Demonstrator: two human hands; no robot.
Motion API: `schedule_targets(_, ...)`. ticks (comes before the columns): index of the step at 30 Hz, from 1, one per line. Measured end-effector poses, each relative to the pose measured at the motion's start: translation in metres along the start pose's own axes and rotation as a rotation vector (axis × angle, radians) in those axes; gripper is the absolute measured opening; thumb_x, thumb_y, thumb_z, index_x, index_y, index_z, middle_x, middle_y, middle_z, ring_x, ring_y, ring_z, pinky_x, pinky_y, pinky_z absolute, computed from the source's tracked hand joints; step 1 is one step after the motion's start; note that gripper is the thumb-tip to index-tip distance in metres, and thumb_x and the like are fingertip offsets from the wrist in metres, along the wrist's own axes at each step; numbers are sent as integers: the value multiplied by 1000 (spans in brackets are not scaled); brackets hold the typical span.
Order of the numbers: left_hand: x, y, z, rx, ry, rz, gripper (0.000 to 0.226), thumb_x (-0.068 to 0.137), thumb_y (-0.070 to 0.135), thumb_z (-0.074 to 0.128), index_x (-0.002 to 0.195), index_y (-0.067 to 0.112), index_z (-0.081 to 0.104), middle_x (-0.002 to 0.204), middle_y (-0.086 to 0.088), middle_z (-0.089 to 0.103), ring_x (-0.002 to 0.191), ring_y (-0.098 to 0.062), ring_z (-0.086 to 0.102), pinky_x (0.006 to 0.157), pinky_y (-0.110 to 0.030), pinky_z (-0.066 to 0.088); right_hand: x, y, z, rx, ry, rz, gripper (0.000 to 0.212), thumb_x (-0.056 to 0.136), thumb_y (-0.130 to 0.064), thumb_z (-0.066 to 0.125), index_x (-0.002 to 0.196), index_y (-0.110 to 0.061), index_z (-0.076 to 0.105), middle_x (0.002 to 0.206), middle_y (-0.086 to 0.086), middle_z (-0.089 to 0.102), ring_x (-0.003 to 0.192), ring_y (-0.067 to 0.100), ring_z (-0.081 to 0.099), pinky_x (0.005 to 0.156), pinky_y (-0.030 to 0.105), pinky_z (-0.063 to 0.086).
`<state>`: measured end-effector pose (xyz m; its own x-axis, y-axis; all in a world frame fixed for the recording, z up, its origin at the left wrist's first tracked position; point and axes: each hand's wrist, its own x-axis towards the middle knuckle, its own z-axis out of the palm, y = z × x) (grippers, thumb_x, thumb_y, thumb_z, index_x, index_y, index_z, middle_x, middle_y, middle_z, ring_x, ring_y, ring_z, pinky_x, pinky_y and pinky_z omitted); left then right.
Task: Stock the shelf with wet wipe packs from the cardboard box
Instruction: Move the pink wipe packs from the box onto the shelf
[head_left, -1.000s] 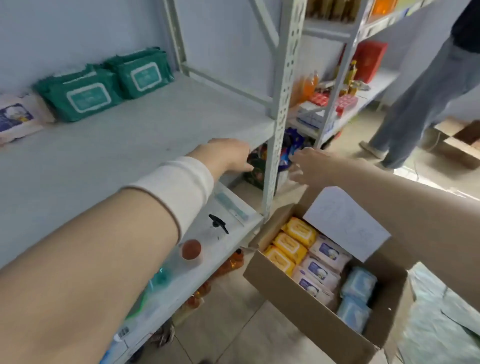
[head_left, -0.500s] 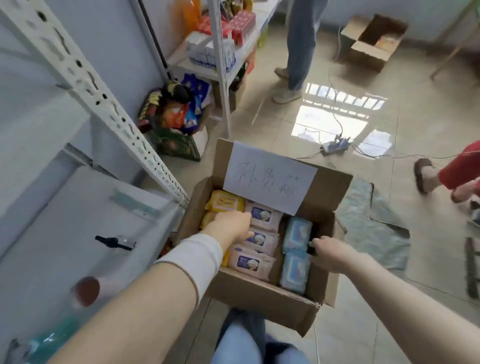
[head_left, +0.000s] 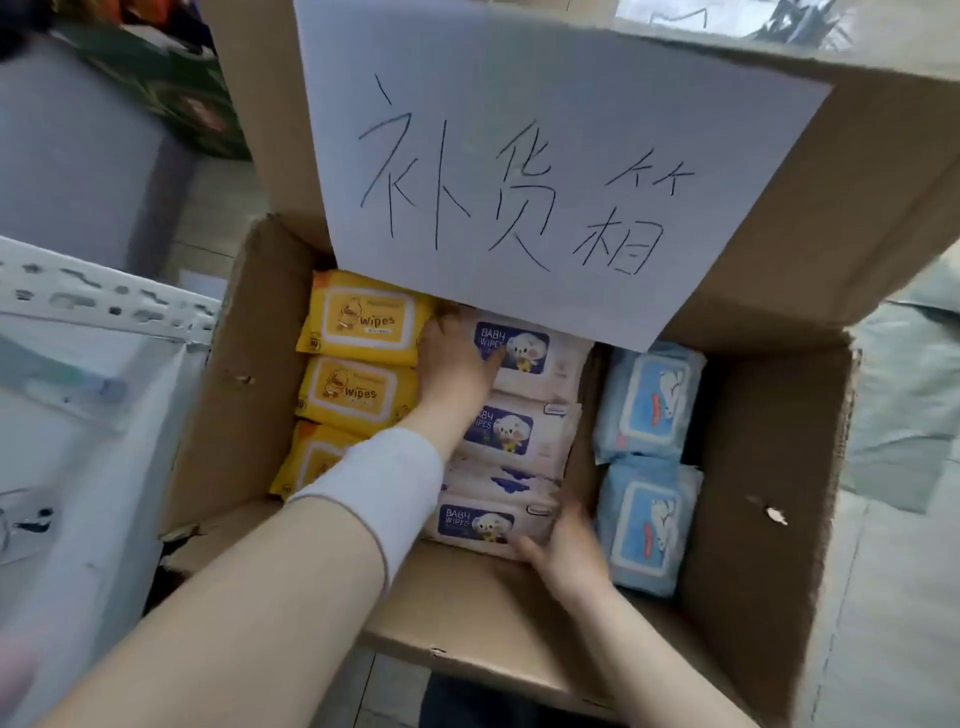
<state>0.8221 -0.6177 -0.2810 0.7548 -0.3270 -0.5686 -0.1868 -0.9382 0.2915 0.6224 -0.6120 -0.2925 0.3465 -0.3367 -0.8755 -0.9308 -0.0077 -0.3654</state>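
Both hands now sit deep inside the cardboard box (head_left: 753, 467), no longer near its rim. The left hand (head_left: 452, 358) clamps the far baby wipes pack (head_left: 545, 364) at 12 o'clock. The right hand (head_left: 566, 551) curls round the near baby wipes pack (head_left: 483, 525) at 6 o'clock. Lift-out probably follows.

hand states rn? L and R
Left hand: grip on the far white pack.
Right hand: grip on the near white pack.
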Motion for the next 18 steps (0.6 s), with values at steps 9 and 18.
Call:
schedule_targets(9,29,-2,21,18,92,-61,72,85,42,60,135,-1,31,133,-21,39,122,-32,39,97,-32,32,16,14,16,257,118,143,68,63,-31,84,117,-10,49,115,10,64,108,27,61,87,31,48)
schedule_targets(18,31,6,28,-9,103,-90,100,72,46,73,138,-5,18,141,-19,32,131,-34,28,106,-35,21,29,23,12,253,-142,103,57,69,-27,80,120,-14,61,121,5,66,112,21,61,88,22,44)
